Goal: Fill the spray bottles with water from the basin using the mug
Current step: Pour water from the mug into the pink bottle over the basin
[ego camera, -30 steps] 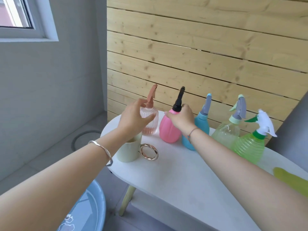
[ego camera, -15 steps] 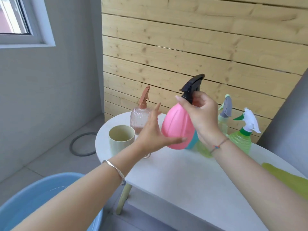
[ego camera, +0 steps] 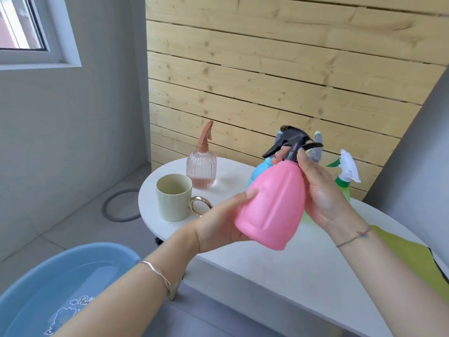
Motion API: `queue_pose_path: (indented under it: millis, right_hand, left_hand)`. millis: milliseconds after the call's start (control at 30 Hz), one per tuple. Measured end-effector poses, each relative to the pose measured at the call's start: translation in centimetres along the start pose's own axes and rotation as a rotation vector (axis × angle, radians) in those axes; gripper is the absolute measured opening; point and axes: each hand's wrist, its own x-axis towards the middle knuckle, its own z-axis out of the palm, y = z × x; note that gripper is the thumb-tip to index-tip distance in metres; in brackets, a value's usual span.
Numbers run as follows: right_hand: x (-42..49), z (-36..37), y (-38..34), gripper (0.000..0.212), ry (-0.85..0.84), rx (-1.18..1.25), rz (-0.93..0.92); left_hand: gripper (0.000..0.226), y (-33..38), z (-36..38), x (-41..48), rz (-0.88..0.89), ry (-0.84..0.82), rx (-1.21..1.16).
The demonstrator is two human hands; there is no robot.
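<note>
I hold a pink spray bottle [ego camera: 274, 203] with a black trigger head above the white table [ego camera: 279, 271]. My left hand [ego camera: 218, 222] cups its lower body. My right hand [ego camera: 320, 190] grips its neck, fingers around the black collar. A cream mug [ego camera: 173, 200] with a gold ring handle stands on the table's left end. A clear ribbed bottle [ego camera: 201, 170] with a tan sprayer stands behind the mug. A blue bottle [ego camera: 257, 173], a grey-headed bottle [ego camera: 317, 149] and a green bottle [ego camera: 345, 176] stand partly hidden behind the pink one. A blue basin [ego camera: 56, 285] of water sits low at the left.
A wooden slat wall [ego camera: 267, 76] backs the table. A yellow-green cloth [ego camera: 413, 259] lies on the table's right end. A grey ring [ego camera: 119, 205] lies on the tiled floor beyond the basin. A window [ego camera: 21, 25] is at the upper left.
The pink bottle has been lifted off the table and brought toward me. My left hand left the clear bottle and now supports the pink one's base. The view dropped, showing more basin.
</note>
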Motion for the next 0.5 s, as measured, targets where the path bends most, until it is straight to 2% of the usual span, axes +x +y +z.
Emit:
queue_pose_path:
  millis: [33,167,200,300,367,433,500]
  right_hand:
    - [-0.2,0.0,0.1,0.032,0.0,0.033,-0.006]
    - [-0.6,0.9,0.9,0.033,0.06,0.012,-0.051]
    - [-0.6,1.1,0.9,0.034,0.066,0.01,-0.057]
    - [-0.7,1.3,0.6,0.033,0.057,0.017,-0.06]
    - [-0.9,1.6,0.8,0.035,0.054,-0.005,-0.064]
    - [-1.1,1.9,1.3,0.039,0.088,-0.054,-0.073]
    - [-1.1,2.2,1.4,0.036,0.141,-0.072,-0.075]
  left_hand:
    - [0.076,0.2,0.1,-0.2,-0.031,0.004,-0.036]
    - [0.097,-0.2,0.6,-0.3,-0.018,0.096,0.299]
    - [0.097,-0.2,0.6,-0.4,-0.007,0.127,0.303]
    - [0.068,-0.2,0.5,-0.5,-0.042,0.179,0.09]
    - [0.053,-0.2,0.8,-0.5,-0.055,0.257,0.166]
    - [0.058,-0.4,1.2,-0.3,-0.017,0.315,0.287]
    - [0.077,-0.2,1.5,-0.2,0.049,0.302,0.281]
